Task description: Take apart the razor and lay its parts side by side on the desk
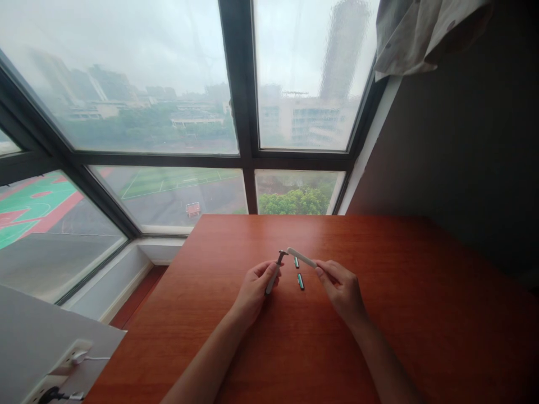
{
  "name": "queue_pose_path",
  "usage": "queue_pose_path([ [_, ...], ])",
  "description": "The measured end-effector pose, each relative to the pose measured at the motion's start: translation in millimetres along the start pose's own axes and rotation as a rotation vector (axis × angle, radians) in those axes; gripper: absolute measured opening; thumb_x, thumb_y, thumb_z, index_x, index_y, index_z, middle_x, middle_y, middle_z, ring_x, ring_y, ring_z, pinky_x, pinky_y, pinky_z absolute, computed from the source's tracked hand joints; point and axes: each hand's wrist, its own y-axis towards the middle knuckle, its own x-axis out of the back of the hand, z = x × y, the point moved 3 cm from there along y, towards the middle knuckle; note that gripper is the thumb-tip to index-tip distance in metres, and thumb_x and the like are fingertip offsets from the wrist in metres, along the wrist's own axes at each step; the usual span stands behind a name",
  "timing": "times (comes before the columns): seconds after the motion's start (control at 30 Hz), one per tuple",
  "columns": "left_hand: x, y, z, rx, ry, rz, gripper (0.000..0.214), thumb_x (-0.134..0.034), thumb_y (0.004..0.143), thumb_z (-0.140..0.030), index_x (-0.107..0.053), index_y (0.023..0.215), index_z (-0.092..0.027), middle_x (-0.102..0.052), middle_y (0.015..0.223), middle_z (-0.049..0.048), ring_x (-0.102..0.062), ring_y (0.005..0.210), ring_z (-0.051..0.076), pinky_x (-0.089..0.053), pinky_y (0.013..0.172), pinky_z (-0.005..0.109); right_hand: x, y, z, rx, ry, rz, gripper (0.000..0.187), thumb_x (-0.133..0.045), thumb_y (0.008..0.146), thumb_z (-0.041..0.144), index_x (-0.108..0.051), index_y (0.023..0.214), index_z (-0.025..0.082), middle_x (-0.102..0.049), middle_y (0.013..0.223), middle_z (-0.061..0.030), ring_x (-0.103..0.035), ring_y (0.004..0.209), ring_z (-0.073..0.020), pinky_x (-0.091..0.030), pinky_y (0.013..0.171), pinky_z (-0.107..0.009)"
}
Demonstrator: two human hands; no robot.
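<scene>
Gripping a grey razor handle (273, 276) in the left hand (252, 290), thumb and fingers closed round its lower half, and tilting it so that the small dark head end is pointing far and to the right, clear of the tabletop (421, 292). Pinching a slim white bar (301, 257) in the right hand (342, 289), fingertips shut on its near right end, and angling its free end far and left, toward the head of the handle. Holding the two tips very close together above the wood, just left of the middle; not being able to tell whether touching or just apart. Leaving two small green cartridges lying flat on the tabletop between the hands: the farther cartridge (296, 262) sitting right under the slim white bar, the nearer cartridge (300, 281) lying just on the near side of it, both running lengthwise near to far and apart from each other. Reaching in with both forearms from the near edge of the reddish-brown wood. Facing a large dark-framed window (168, 84) beyond the far edge, looking out over hazy buildings and a sports field. Having a pale cloth (421, 33) hanging at the top right, and a white socket strip (69, 359) with a plug in it sitting on a grey surface at the near left.
</scene>
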Motion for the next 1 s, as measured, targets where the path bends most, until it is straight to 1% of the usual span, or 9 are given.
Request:
queue_pose_path([
  [0.1, -1.6, -0.6, 1.7, 0.002, 0.047, 0.038, 0.045, -0.072, 0.071, -0.048, -0.072, 0.096, -0.011, -0.06, 0.071, 0.0044, -0.047, 0.059, 0.01, -0.034, 0.053, 0.022, -2.8, -0.6, 3.9, 0.019, 0.008, 0.041, 0.024, -0.051, 0.092, 0.031, -0.07, 0.1, 0.02, -0.066, 0.081, -0.0053, -0.06, 0.069, -0.0163, -0.046, 0.061, -0.025],
  [0.2, -1.9, -1.1, 1.8, -0.012, 0.074, 0.053, 0.044, -0.071, 0.072, -0.048, -0.072, 0.097, -0.012, -0.06, 0.072, 0.0046, -0.047, 0.06, 0.011, -0.034, 0.054, 0.022, -4.8, -1.1, 2.7, 0.026, -0.038, 0.058, 0.026, -0.049, 0.092, 0.032, -0.07, 0.101, 0.02, -0.065, 0.078, -0.0049, -0.058, 0.064, -0.0153, -0.045, 0.06, -0.025],
  [0.37, 1.5, -0.2, -0.3, -0.037, 0.077, -0.002, 0.045, -0.071, 0.072, -0.049, -0.072, 0.097, -0.012, -0.058, 0.069, 0.0032, -0.046, 0.058, 0.01, -0.033, 0.052, 0.021, -3.7, -1.2, -1.9, 0.031, -0.105, 0.048, 0.029, -0.047, 0.093, 0.033, -0.07, 0.105, 0.02, -0.066, 0.08, -0.0054, -0.058, 0.065, -0.0151, -0.045, 0.062, -0.024],
  [0.5, 4.1, 1.2, 0.2, -0.039, 0.052, -0.018, 0.045, -0.071, 0.073, -0.047, -0.071, 0.1, -0.011, -0.058, 0.07, 0.0036, -0.046, 0.058, 0.009, -0.033, 0.052, 0.02, -1.6, -0.8, -2.7, 0.018, -0.149, 0.041, 0.029, -0.047, 0.093, 0.033, -0.07, 0.105, 0.021, -0.065, 0.078, -0.0049, -0.058, 0.064, -0.0152, -0.045, 0.063, -0.024],
  [0.73, 2.7, 1.0, -0.7, -0.038, 0.019, -0.008, 0.044, -0.072, 0.071, -0.047, -0.072, 0.096, -0.011, -0.057, 0.068, 0.0025, -0.045, 0.057, 0.009, -0.032, 0.051, 0.021, -0.3, -0.8, -3.5, -0.008, -0.099, 0.036, 0.028, -0.048, 0.093, 0.034, -0.071, 0.102, 0.02, -0.064, 0.074, -0.0043, -0.058, 0.064, -0.0157, -0.045, 0.061, -0.024],
  [0.83, 1.9, 0.2, -0.9, -0.033, 0.045, 0.001, 0.045, -0.073, 0.07, -0.049, -0.072, 0.095, -0.012, -0.059, 0.068, 0.0029, -0.046, 0.057, 0.01, -0.033, 0.052, 0.021, -1.1, -0.8, -3.7, -0.007, -0.093, 0.04, 0.029, -0.048, 0.093, 0.034, -0.071, 0.102, 0.02, -0.064, 0.073, -0.0044, -0.058, 0.063, -0.0161, -0.045, 0.06, -0.025],
  [1.0, 0.5, -0.8, 1.8, 0.005, 0.091, 0.037, 0.044, -0.071, 0.072, -0.049, -0.071, 0.095, -0.012, -0.06, 0.072, 0.0046, -0.047, 0.059, 0.011, -0.032, 0.051, 0.021, -3.2, -1.0, -1.8, 0.009, -0.092, 0.055, 0.029, -0.047, 0.093, 0.034, -0.07, 0.103, 0.02, -0.065, 0.075, -0.0051, -0.058, 0.064, -0.0167, -0.045, 0.061, -0.026],
])
